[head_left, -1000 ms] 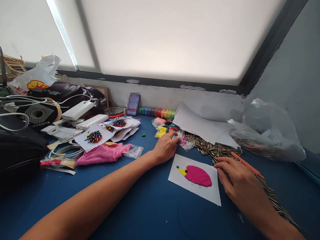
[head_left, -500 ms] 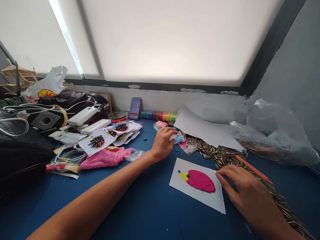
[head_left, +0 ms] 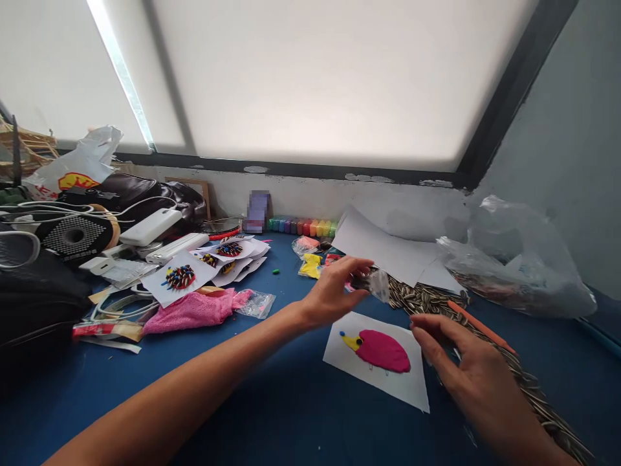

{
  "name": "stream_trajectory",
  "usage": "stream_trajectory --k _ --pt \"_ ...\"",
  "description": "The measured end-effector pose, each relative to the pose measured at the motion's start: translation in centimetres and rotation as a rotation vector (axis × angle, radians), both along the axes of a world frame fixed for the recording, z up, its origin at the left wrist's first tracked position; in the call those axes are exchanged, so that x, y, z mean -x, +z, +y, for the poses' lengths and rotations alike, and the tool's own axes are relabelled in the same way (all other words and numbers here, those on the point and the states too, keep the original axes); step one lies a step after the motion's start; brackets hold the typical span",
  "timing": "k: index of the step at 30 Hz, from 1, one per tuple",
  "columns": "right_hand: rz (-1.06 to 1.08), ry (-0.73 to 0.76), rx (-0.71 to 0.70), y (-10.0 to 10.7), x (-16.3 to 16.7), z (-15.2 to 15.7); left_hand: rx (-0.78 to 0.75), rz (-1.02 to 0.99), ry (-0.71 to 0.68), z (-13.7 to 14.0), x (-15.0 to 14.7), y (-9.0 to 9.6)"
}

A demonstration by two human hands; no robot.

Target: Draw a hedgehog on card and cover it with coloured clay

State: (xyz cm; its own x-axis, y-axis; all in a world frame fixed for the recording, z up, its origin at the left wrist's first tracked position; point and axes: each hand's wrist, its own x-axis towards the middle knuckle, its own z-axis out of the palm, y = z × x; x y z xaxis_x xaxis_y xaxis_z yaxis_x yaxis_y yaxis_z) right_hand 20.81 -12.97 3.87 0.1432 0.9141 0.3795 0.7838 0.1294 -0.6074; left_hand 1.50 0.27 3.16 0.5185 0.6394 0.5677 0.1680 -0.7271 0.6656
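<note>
A white paper card [head_left: 339, 359] lies on the blue table, bearing a flattened hedgehog shape of magenta clay [head_left: 383, 351] with a yellow snout [head_left: 350, 343], black eye and blue nose. Beyond its top edge, my left hand [head_left: 334, 291] has thumb and fingers closed around a small clear plastic packet [head_left: 378, 285] with something dark in it. My right hand [head_left: 470, 369] is at the card's upper right corner, thumb and forefinger tips together; whether anything is between them is hidden. A heap of striped sunflower seeds [head_left: 427, 301] runs behind and beside the right hand.
An orange stick [head_left: 482, 327] rests on the seeds. White paper sheets [head_left: 388, 246], a yellow clay packet [head_left: 310, 265] and a large clear bag [head_left: 524, 272] are farther back. Finished seed hedgehog cards [head_left: 179, 278], a pink cloth [head_left: 194, 312] and a black bag [head_left: 39, 291] sit at left.
My left hand has moved right and now grips a packet with dark contents. Yellow and red packets have come into view behind it. The right hand stays by the card corner.
</note>
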Motion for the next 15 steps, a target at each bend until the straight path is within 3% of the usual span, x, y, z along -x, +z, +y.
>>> stream_trajectory --k 4,8,12,15 --pt "0.275 0.033 0.125 0.4 0.2 0.0 -0.063 0.017 -0.190 -2.7 -1.2 0.6" --pt "0.353 0.111 0.142 1.1 0.5 -0.1 -0.014 -0.004 -0.270 -4.1 -1.3 1.7" --pt "0.402 0.075 0.082 1.6 0.9 -0.4 0.381 -0.028 -0.301 -4.0 -1.1 2.4" --pt "0.401 0.063 0.071 1.5 1.0 -0.5 0.666 0.005 -0.402 -3.6 -1.3 2.3"
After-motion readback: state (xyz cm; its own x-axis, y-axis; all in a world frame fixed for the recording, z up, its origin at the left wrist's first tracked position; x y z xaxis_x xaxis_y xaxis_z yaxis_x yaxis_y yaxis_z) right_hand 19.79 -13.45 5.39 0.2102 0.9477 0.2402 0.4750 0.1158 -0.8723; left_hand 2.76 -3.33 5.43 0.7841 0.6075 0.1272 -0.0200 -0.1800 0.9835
